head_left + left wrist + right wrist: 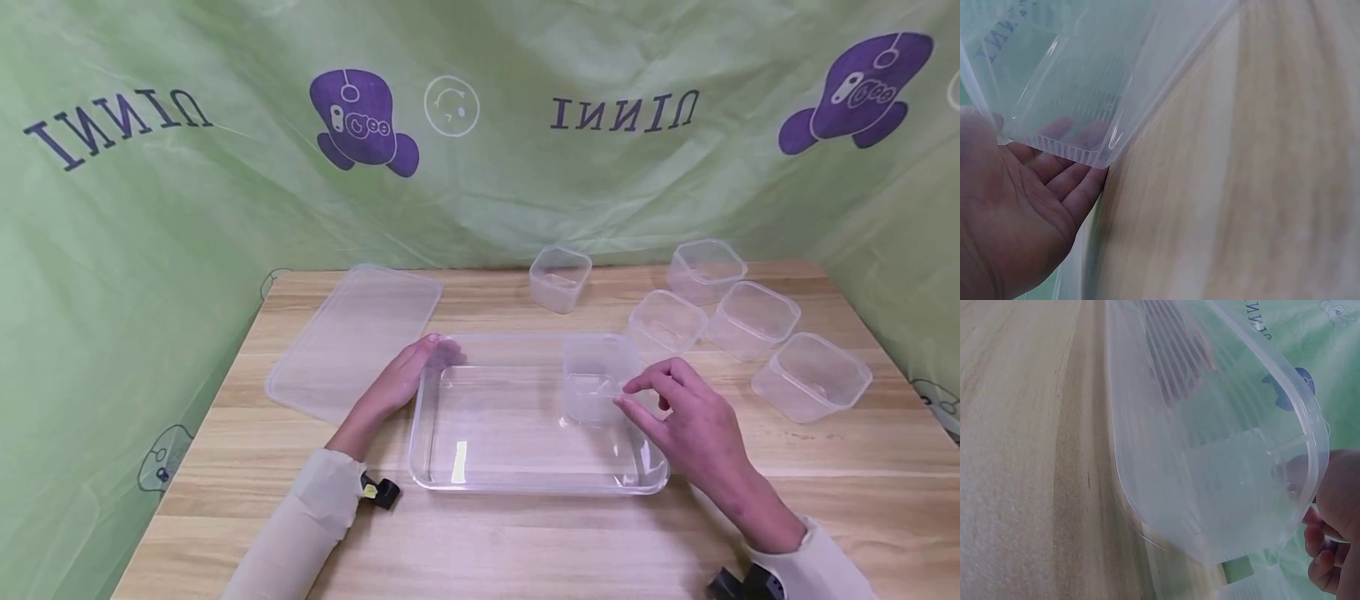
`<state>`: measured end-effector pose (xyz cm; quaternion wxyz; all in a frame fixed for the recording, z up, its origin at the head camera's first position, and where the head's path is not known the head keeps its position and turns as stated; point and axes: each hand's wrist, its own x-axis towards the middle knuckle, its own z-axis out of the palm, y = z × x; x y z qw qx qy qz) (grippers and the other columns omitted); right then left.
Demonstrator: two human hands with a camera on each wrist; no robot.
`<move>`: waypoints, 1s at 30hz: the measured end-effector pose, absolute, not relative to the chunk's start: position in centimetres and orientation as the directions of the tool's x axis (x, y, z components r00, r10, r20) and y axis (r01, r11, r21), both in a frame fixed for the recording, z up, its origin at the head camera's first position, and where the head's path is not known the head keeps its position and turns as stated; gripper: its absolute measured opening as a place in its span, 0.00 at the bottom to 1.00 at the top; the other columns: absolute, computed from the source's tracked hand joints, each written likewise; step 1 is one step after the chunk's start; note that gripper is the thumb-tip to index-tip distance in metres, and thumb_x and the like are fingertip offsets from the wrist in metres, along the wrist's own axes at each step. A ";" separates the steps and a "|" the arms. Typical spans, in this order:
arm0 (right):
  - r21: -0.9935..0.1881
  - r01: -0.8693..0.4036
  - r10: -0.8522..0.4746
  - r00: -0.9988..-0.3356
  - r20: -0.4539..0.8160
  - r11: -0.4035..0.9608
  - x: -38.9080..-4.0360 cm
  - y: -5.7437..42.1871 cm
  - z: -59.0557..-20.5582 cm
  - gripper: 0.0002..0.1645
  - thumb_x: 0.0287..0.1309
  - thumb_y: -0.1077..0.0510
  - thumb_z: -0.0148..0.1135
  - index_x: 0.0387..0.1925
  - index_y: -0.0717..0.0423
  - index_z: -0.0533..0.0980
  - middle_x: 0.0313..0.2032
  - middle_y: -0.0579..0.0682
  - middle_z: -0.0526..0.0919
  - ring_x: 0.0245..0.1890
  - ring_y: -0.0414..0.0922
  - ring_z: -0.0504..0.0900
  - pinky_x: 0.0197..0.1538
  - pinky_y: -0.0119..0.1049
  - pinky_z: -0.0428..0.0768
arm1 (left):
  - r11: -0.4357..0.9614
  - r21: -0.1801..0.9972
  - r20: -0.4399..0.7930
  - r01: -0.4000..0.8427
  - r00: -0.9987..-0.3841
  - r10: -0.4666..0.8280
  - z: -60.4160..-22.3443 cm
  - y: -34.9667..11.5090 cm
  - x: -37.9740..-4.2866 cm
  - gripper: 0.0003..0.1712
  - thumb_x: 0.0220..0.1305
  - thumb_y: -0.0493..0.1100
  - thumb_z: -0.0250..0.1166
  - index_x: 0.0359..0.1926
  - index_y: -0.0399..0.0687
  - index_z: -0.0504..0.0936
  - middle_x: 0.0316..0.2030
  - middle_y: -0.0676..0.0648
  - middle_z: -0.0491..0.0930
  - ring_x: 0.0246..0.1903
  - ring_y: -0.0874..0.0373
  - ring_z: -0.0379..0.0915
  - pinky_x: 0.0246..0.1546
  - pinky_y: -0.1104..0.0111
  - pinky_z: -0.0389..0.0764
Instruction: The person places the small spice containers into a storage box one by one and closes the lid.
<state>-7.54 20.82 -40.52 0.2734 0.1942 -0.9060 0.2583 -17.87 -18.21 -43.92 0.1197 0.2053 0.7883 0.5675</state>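
A large clear rectangular plastic box (510, 482) stands on the wooden table with its top uncovered. At its far-left corner, my left hand (405, 375) grips the wall; in the left wrist view, the fingers (1075, 190) reach behind the clear plastic and the thumb lies at the rim. A small clear plastic container (592, 400) is inside the box, toward the back right. My right hand (693, 425) pinches its right side between thumb and forefinger. In the right wrist view, the wall of the large box (1210, 481) fills the middle, partly covering that hand (1335, 512).
A flat translucent lid (352, 333) lies left of the box. One small clear container (555, 292) stands behind it, and several more, such as a front one (810, 383), stand at the right. A green printed cloth (480, 192) encloses the table's back and sides.
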 end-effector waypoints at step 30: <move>-0.375 -0.427 -0.217 -0.846 0.488 0.823 -7.6 20.7 -40.1 0.14 0.45 0.60 0.81 0.31 0.44 0.82 0.41 0.46 0.79 0.37 0.48 0.75 0.30 0.43 0.73 | 0.283 0.927 0.096 0.246 -0.886 0.455 -43.9 -18.2 -17.9 0.31 0.86 0.50 0.30 0.68 0.36 0.71 0.54 0.33 0.83 0.58 0.38 0.78 0.64 0.45 0.71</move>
